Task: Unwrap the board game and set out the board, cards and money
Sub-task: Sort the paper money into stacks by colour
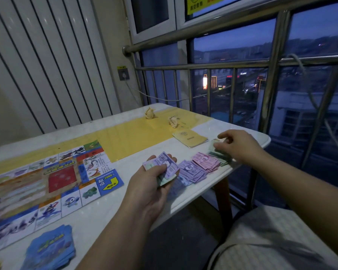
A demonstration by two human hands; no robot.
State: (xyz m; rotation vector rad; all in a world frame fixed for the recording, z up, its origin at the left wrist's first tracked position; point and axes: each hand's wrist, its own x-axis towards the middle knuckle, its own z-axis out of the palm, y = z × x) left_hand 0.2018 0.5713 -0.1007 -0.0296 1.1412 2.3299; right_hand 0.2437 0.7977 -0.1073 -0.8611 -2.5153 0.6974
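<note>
Left hand grips banknotes; right hand pinches green notes.

A crumpled paper ball and a second paper ball are seen on the table, well beyond the left hand's grip and apart from each other. Farther beyond, a steel railing is set before the window. Above and left of the grip, a wall socket is mounted, with a cable led from it.
</note>
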